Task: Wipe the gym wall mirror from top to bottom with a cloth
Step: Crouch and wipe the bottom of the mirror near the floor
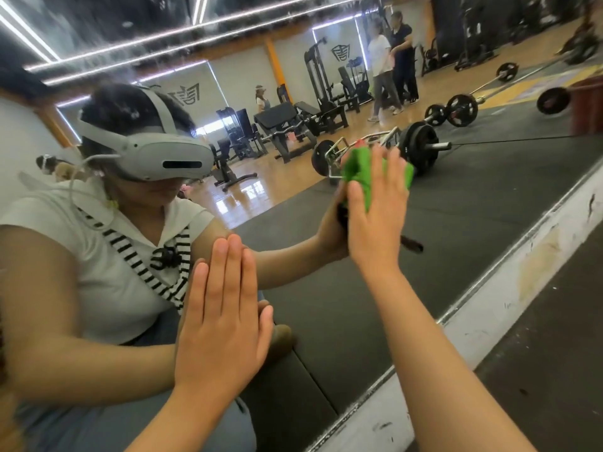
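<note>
Two hands flat on mirror (pixel 326 288). R hand (pixel 375 210): fingers straight, together, pressing green cloth (pixel 360 176) to glass; cloth bunched under palm, sticks out past fingertips. L hand (pixel 222 314) bare, fingers straight, braces left of it, wrist-side. Bottom frame (pixel 463 306) near, below R wrist; prob. the next stroke runs that way.

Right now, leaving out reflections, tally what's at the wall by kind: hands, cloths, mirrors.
hands: 2 (left hand, right hand)
green cloth: 1
mirror: 1
total: 4
</note>
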Tool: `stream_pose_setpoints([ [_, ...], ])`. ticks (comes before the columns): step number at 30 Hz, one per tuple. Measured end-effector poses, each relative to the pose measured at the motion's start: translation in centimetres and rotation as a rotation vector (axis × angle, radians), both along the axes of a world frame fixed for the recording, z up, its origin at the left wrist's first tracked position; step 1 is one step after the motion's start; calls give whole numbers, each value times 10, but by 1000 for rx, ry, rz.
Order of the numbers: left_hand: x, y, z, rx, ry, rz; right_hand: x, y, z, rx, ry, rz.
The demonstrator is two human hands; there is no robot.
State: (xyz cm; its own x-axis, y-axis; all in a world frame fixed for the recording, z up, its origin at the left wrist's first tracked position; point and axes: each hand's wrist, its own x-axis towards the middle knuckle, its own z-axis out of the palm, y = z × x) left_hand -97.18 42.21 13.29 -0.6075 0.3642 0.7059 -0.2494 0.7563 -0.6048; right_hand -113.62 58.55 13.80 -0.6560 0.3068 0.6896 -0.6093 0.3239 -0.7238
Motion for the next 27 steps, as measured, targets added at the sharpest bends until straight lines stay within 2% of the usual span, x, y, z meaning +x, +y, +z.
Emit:
stream_pose_setpoints([
  [3,1,-1,-1,2,-11,-1,12,-14,-10,-156,-170,0],
  [9,-1,-1,0,15,-1,-13,60,-58,-4,-6,91,42],
  [12,-1,0,1,5,-7,4,47,-42,-2,106,180,47],
  [14,-1,-1,0,3,-7,5,30,-28,-9,138,169,21],
  [15,-1,-1,0,3,-5,2,23,-23,-15,88,108,17],
  [18,-1,-1,0,-2,-1,2,23,-26,-36,-243,-193,9],
  [20,0,-1,0,-6,1,2,44,-46,-42,-331,-246,-24],
  [23,0,-2,1,-14,0,1,78,-78,-39,-227,-118,-8],
  [27,0,-1,1,-24,5,10,68,-66,-41,-121,-4,28],
])
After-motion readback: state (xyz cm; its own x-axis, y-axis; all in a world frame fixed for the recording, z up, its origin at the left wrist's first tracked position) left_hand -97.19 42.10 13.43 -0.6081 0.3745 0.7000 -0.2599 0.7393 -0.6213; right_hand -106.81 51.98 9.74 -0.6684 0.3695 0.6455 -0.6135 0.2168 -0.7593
